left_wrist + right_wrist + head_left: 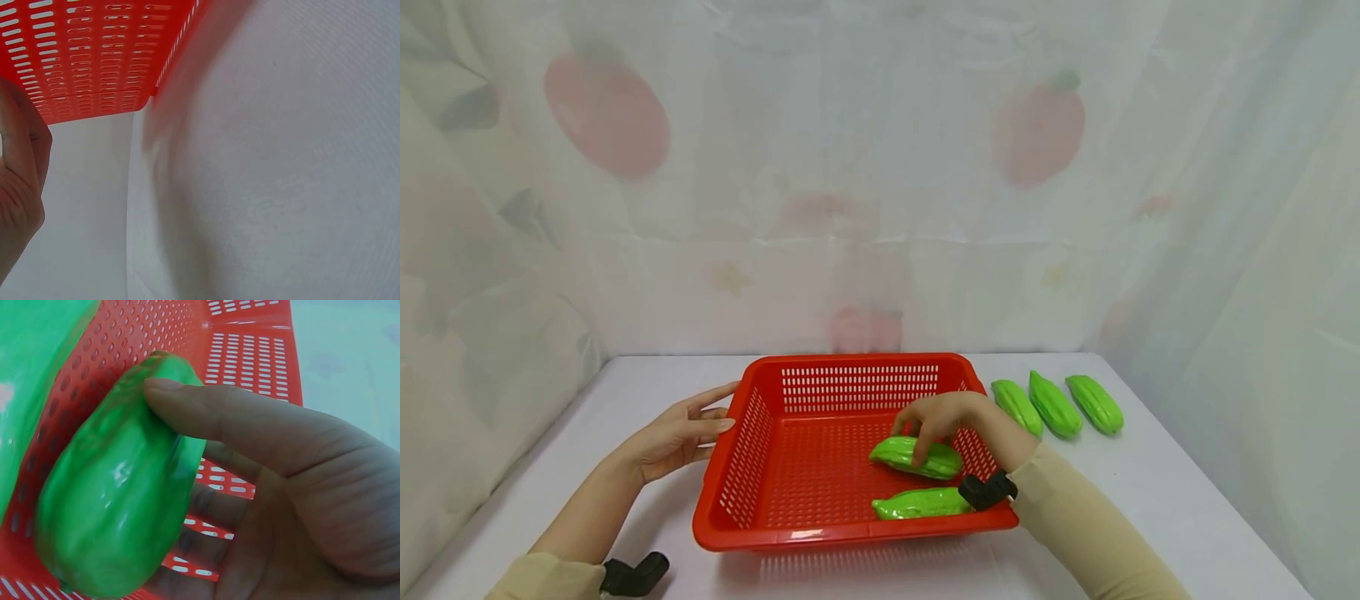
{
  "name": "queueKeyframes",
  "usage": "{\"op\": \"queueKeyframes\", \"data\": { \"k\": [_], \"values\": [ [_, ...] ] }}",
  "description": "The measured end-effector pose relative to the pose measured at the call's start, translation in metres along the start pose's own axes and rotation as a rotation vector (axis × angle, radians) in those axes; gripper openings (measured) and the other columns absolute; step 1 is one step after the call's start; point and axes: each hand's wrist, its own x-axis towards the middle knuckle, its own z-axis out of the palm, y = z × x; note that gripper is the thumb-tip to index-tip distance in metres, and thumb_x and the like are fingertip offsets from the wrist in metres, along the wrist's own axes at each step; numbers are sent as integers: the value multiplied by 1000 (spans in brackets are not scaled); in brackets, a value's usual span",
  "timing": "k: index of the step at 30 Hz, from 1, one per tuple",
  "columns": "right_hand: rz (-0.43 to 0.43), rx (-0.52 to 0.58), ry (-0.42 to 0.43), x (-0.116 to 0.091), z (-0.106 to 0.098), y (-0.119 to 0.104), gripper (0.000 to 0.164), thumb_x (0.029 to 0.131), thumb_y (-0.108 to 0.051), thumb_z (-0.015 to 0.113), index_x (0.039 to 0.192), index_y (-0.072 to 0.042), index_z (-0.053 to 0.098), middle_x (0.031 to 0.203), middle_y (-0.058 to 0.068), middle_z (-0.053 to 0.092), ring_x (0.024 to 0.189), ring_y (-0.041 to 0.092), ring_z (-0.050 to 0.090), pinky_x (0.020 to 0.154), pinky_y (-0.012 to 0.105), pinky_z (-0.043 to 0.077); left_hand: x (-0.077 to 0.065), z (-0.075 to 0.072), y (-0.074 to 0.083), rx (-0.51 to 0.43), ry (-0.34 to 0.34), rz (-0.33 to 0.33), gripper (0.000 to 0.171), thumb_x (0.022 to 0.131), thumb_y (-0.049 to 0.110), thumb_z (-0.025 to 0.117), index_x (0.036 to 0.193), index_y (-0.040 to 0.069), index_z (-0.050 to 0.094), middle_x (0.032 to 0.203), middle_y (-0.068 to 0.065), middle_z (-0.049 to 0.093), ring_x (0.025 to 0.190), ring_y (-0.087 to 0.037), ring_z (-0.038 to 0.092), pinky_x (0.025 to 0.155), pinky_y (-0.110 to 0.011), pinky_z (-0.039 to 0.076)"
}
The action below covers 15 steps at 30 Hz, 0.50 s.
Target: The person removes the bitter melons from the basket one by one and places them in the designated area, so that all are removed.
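A red perforated plastic basket (808,467) stands before me. Inside it on the right, my right hand (943,414) grips a green ridged gourd (917,458) from above. The right wrist view shows the thumb lying across that gourd (119,494) and the fingers round its far side. A second green gourd (921,503) lies along the basket's near wall, partly hidden by the right wrist. My left hand (681,433) touches the left rim from outside, fingers fairly straight. In the left wrist view, the hand (22,162) lies beside the slotted wall (94,56).
Three more green gourds, a left one (1017,407), a middle one (1055,406) and a right one (1095,404), lie on the white table (1150,492) right of the basket. A patterned curtain (880,167) hangs behind the table and along both sides.
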Motion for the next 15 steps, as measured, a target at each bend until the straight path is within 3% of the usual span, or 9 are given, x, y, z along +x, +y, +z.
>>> {"op": "queueKeyframes", "data": {
  "k": [9,15],
  "values": [
    [-60,16,68,-2,-2,-2,46,80,-18,80,122,-22,63,110,4,64,91,15,59,64,27,53,1,-1,-1,4,-7,-2,72,102,12,50,160,13,7,117,8,68,102,-9,70,89,-34,60],
    [-92,-21,114,-5,-6,-7,50,81,-25,80,127,-24,61,117,4,64,98,15,60,69,31,57,2,-2,-2,10,-5,3,71,102,12,49,160,13,7,115,7,68,101,-9,70,89,-34,60]
  ]
}}
